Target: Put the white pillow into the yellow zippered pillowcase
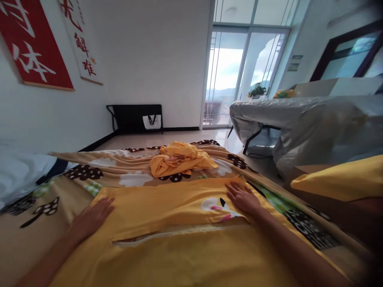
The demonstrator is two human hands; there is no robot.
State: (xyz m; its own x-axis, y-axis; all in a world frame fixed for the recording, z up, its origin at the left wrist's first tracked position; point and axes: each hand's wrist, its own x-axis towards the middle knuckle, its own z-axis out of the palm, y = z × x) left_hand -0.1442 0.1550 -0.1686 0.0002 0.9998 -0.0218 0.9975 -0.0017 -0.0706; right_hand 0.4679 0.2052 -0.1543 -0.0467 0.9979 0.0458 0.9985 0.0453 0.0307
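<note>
— On the bed, what lies under the hands?

— A yellow cover [167,207], spread flat over a patterned sheet [98,167] of tan cloth with brown and white shapes. It fills the near middle of the view and runs down to the bottom edge. A cartoon print [217,205] shows on it towards the right, and a pale zip line [167,235] crosses it lower down.

— And the left hand?

— Left hand [91,217] lies palm down with the fingers stretched out, right at the cover's left edge, resting partly on the cover and partly on the sheet. It grips nothing.

— The right one?

— Right hand [243,197] is flat too, fingers spread and pressed on the cover near its far right corner, just beside the print. It holds nothing either; the forearm runs back to the lower right.

— What else is on the bed?

— A crumpled yellow heap [179,159] sits farther off, beyond the cover and between the two hands, apart from both. At the far left lies a white cloth [20,171] with a dark band.

— Around the room?

— Another yellow piece [344,179] shows at the right edge. Behind it stands a table under a grey wrap [299,115]. A black bench [134,117] stands against the far wall, a glass door [239,71] lets daylight in, and a red banner [32,44] with white characters hangs at the upper left.
</note>
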